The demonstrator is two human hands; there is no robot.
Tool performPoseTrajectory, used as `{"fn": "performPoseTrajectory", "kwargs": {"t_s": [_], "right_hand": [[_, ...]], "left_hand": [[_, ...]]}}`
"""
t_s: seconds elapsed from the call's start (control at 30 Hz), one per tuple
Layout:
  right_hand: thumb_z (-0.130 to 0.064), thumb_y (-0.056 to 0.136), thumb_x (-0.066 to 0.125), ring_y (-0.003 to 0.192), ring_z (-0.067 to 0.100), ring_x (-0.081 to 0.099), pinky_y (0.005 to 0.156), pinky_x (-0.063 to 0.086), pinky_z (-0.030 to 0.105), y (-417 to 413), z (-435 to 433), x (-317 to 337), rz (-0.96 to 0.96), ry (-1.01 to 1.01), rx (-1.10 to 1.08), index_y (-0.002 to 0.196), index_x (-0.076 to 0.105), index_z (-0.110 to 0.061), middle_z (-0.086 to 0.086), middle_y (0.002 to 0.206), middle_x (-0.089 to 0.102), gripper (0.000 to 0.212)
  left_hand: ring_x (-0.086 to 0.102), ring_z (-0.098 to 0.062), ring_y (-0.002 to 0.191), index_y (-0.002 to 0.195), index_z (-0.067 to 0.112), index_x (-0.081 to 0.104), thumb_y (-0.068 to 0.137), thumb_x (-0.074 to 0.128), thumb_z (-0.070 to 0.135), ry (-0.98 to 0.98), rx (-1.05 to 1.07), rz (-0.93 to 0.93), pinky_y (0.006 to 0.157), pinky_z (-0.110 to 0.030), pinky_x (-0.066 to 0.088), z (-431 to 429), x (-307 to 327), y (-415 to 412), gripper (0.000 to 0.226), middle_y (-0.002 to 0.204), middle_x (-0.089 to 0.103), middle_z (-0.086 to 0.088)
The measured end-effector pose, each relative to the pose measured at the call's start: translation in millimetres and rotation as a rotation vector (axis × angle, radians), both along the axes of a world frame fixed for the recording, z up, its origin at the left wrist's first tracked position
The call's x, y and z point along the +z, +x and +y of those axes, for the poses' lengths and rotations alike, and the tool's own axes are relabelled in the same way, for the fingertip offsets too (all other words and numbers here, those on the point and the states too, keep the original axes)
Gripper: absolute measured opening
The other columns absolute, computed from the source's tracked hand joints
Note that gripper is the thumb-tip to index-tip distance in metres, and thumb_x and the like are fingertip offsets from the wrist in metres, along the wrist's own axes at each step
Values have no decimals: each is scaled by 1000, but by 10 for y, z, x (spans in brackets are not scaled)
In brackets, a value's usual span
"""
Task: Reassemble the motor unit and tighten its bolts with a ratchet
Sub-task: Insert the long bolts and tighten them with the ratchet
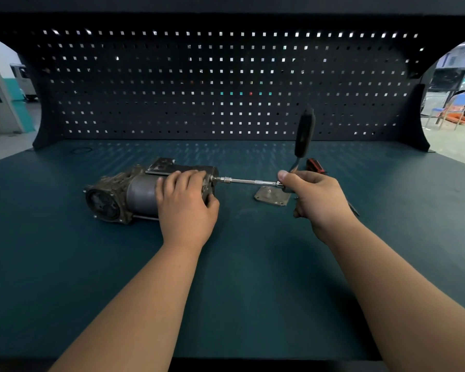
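The grey motor unit (118, 196) lies on its side on the green bench, its round end facing left. My left hand (185, 202) grips its right end, fingers curled over the top. A chrome extension bar (249, 181) runs from the motor's right face to the ratchet head. My right hand (316, 196) grips the ratchet at its head, and the black ratchet handle (304, 135) points up and away from me.
A square metal cover plate (272, 197) lies flat on the bench (239, 277) just under the extension bar. A red-and-black tool handle (316, 165) lies behind my right hand. A dark pegboard (226, 84) closes the back of the bench.
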State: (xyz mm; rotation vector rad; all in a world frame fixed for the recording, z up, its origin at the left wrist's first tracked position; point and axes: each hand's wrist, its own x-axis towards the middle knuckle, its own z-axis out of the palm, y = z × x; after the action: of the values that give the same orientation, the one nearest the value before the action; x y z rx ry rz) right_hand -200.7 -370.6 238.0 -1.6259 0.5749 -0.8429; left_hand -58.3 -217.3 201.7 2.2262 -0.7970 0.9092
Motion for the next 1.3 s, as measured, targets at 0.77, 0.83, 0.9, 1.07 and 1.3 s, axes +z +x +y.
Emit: {"fn": "performPoseTrajectory", "kwargs": {"t_s": [0.77, 0.83, 0.9, 1.07, 1.3], "right_hand": [[-46, 86, 39, 62, 18, 53, 57, 40, 32, 225, 118, -70, 118, -675, -100, 66, 52, -22, -4, 60, 56, 33], [-40, 86, 40, 62, 20, 55, 54, 42, 32, 252, 118, -23, 123, -648, -141, 68, 56, -18, -1, 61, 58, 33], [-35, 83, 42, 62, 16, 56, 53, 42, 30, 266, 110, 24, 137, -649, -133, 69, 59, -18, -3, 62, 60, 28], [-33, 68, 40, 44, 3, 52, 50, 41, 27, 309, 80, 99, 216, -342, -82, 73, 67, -11, -1, 64, 70, 35], [-23, 79, 44, 32, -2, 44, 49, 32, 23, 321, 70, 134, 238, -148, -39, 71, 70, -19, -3, 62, 71, 27]], "left_hand": [[48, -31, 119, 116, 12, 64, 76, 69, 20, -18, -5, -1, 111, -49, 21, -7, -10, 4, 42, 118, 63, -6], [47, -31, 120, 117, 12, 64, 76, 69, 21, -16, -9, 1, 111, -50, 21, -3, -8, 4, 42, 118, 63, -5], [46, -30, 121, 117, 13, 64, 77, 68, 22, -11, -8, 3, 112, -49, 21, -3, -4, 4, 41, 119, 63, -5], [44, -28, 124, 120, 15, 62, 79, 66, 24, -1, 3, 12, 113, -47, 18, -9, -3, 0, 42, 122, 61, -3], [44, -27, 123, 119, 16, 62, 80, 65, 25, -1, 10, 9, 113, -46, 18, -10, 3, 4, 41, 122, 61, -2]]}}
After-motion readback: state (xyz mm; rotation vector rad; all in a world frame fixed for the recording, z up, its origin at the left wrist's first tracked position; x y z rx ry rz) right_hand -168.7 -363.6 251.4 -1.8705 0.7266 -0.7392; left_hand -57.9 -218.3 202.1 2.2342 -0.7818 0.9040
